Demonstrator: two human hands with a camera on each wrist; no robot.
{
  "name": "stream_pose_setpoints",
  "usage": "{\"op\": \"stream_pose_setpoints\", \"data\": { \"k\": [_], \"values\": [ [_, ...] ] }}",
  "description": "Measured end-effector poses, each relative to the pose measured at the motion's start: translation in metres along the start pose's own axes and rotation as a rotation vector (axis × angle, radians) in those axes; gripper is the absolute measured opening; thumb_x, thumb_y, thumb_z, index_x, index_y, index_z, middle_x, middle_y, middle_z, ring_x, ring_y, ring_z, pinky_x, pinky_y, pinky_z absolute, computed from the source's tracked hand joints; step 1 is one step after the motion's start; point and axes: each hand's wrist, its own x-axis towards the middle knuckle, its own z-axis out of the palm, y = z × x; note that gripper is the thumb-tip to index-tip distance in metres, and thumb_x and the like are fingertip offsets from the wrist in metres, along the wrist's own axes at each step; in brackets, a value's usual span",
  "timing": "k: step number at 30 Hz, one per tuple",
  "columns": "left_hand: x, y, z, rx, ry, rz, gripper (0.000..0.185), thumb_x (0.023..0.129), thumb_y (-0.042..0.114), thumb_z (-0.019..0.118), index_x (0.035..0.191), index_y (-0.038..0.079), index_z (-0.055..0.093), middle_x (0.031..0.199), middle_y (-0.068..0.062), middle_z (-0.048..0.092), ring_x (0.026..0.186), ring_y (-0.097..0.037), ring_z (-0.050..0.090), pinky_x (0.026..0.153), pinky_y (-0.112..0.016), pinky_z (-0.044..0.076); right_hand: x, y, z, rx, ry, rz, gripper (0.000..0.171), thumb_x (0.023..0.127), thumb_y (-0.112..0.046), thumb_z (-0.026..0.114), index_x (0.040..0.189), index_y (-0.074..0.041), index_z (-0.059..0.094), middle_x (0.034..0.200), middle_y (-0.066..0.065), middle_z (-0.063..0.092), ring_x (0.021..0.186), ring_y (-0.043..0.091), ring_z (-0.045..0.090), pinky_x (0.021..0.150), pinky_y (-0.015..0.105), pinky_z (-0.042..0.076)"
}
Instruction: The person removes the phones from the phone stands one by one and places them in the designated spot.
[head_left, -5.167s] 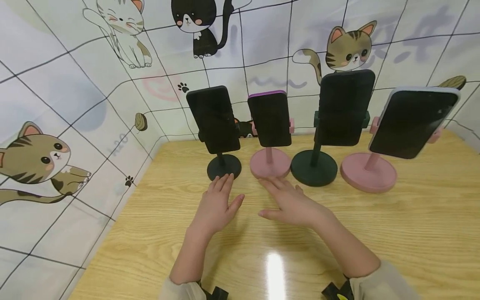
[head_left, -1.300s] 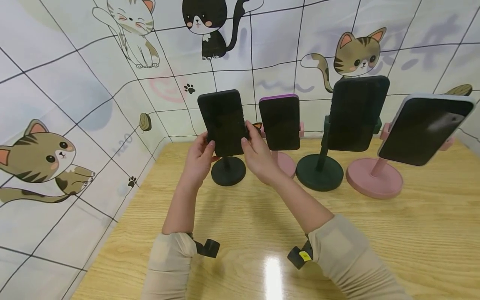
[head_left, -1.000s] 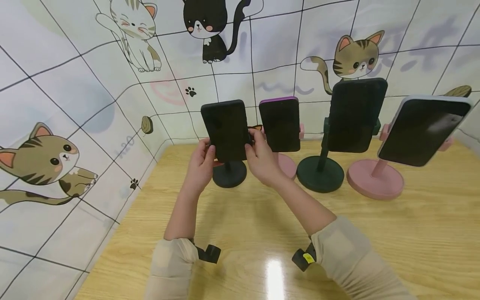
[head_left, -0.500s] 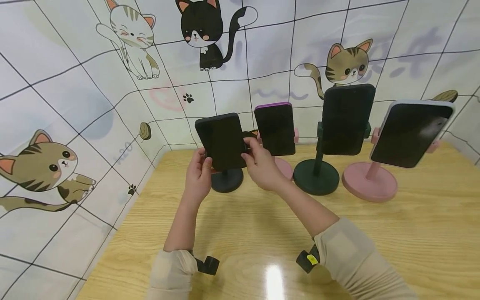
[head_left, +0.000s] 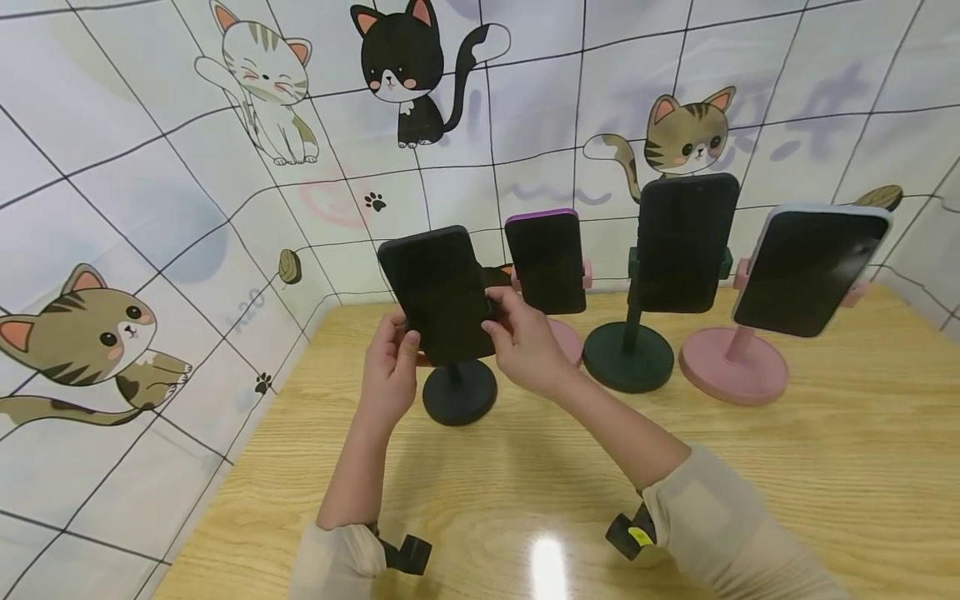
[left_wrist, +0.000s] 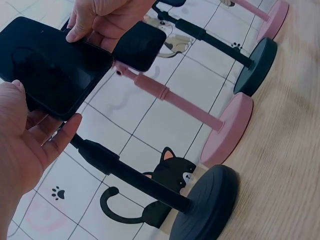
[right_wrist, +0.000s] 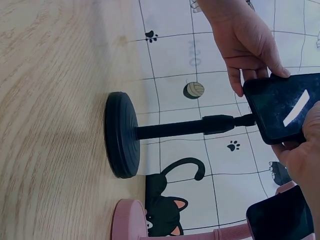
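1. Beige sleeves (head_left: 731, 533) reach in nearest, with a small black device (head_left: 408, 554) at each wrist, over the pale wood table (head_left: 480, 475).
2. The left hand (head_left: 388, 375) and right hand (head_left: 532, 346) both grasp the black phone (head_left: 438, 292), one at each side edge, thumbs to the front.
3. That phone leans tilted at the top of a black stand (head_left: 459, 392), whose slim post rises from a round base.
4. Just right and slightly farther back, a pink stand (head_left: 567, 340) bears a purple-edged phone (head_left: 546, 262); next come a dark green stand (head_left: 628, 358) with a dark phone (head_left: 686, 246) and a second pink stand (head_left: 733, 367) with a pale-edged phone (head_left: 810, 271).
5. Behind everything rises a white gridded backdrop (head_left: 540, 100) printed with cartoon cats.
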Motion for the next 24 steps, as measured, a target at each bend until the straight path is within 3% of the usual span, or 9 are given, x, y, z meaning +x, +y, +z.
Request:
{"op": "stream_pose_setpoints", "data": {
  "k": [3,9,13,16,20,24],
  "values": [
    [-0.004,0.004,0.004,-0.019,-0.005,0.025,0.024,0.093,0.005,0.042,0.113,-0.007,0.044,0.094,-0.020,0.055,0.074,-0.007,0.057,0.064,-0.024,0.051,-0.007,-0.003,-0.004,0.005,0.021,0.018,0.033,0.088,0.004,0.050,0.121,0.004,0.044,0.114,0.017,0.056,0.101,0.023,0.057,0.083,0.033,0.048],
    [-0.010,0.014,0.014,-0.035,-0.016,0.082,0.025,0.093,0.008,0.044,0.113,-0.008,0.045,0.092,-0.017,0.057,0.072,-0.005,0.056,0.063,-0.023,0.051,-0.025,-0.010,-0.018,0.083,0.036,0.055,0.034,0.088,0.005,0.050,0.121,0.001,0.044,0.113,0.016,0.058,0.090,0.024,0.060,0.063,0.029,0.051],
    [-0.014,0.021,0.025,-0.072,-0.045,0.108,0.025,0.092,0.006,0.045,0.112,-0.009,0.045,0.092,-0.016,0.057,0.071,-0.004,0.056,0.062,-0.022,0.050,-0.037,-0.012,-0.029,0.125,0.052,0.071,0.033,0.088,0.006,0.049,0.120,0.002,0.044,0.112,0.018,0.057,0.097,0.026,0.060,0.073,0.031,0.052],
    [-0.016,0.027,0.035,-0.104,-0.067,0.129,0.023,0.091,0.003,0.045,0.111,-0.009,0.046,0.091,-0.018,0.057,0.072,-0.005,0.056,0.061,-0.023,0.050,-0.046,-0.013,-0.038,0.075,0.089,0.022,0.032,0.087,0.008,0.050,0.118,0.006,0.045,0.110,0.019,0.058,0.096,0.025,0.060,0.076,0.026,0.051],
    [-0.018,0.034,0.048,-0.141,-0.099,0.147,0.022,0.091,0.003,0.046,0.110,-0.008,0.047,0.093,-0.020,0.056,0.073,-0.006,0.056,0.061,-0.026,0.051,-0.059,-0.014,-0.052,0.018,0.131,-0.087,0.032,0.084,0.012,0.052,0.115,0.009,0.047,0.103,0.020,0.060,0.083,0.015,0.059,0.066,0.018,0.047],
    [-0.021,0.041,0.061,-0.185,-0.131,0.155,0.026,0.090,0.009,0.048,0.111,-0.008,0.047,0.094,-0.021,0.056,0.076,-0.007,0.056,0.062,-0.028,0.052,-0.071,-0.016,-0.065,-0.016,0.163,-0.175,0.034,0.080,0.017,0.053,0.113,0.010,0.048,0.101,0.020,0.060,0.081,0.006,0.056,0.065,0.015,0.045]
  ]
}}
